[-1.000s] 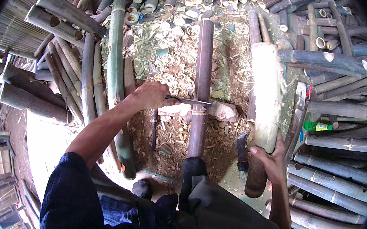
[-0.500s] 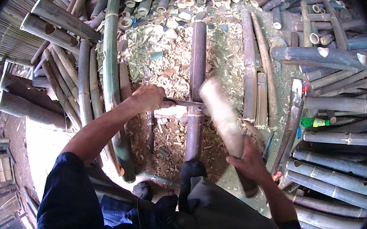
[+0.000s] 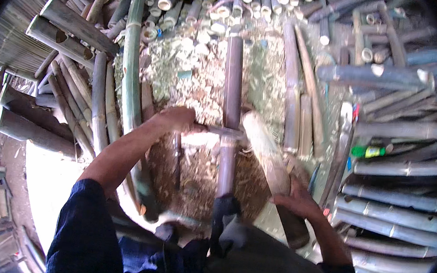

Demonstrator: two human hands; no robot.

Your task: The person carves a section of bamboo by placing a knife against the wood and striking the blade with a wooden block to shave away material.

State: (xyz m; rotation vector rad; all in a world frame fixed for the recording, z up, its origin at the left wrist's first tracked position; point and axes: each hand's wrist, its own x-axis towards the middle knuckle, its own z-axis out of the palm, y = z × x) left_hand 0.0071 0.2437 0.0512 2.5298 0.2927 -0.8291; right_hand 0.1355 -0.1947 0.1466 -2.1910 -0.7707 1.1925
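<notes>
A dark bamboo pole [image 3: 233, 85] lies lengthwise in front of me, its near end by my dark-covered foot [image 3: 227, 205]. My left hand [image 3: 178, 117] is closed around the handle of a knife [image 3: 225, 132], whose blade lies across the pole close to a node. My right hand [image 3: 297, 201] grips a thick, pale-ended wooden club [image 3: 267, 155], slanting from lower right to upper left. The club's far end is right beside the blade's tip; whether they touch is too blurred to tell.
Shavings [image 3: 202, 87] cover the ground around the pole. A long green bamboo pole [image 3: 132, 58] lies on the left, and split lengths [image 3: 293, 107] on the right. Bamboo is stacked along both sides and the back. A green bottle [image 3: 368, 152] rests among the right stack.
The club's far end has come down and nearer to me, beside the blade's tip. My left hand keeps the knife across the pole at the same place. The whole view has shifted slightly.
</notes>
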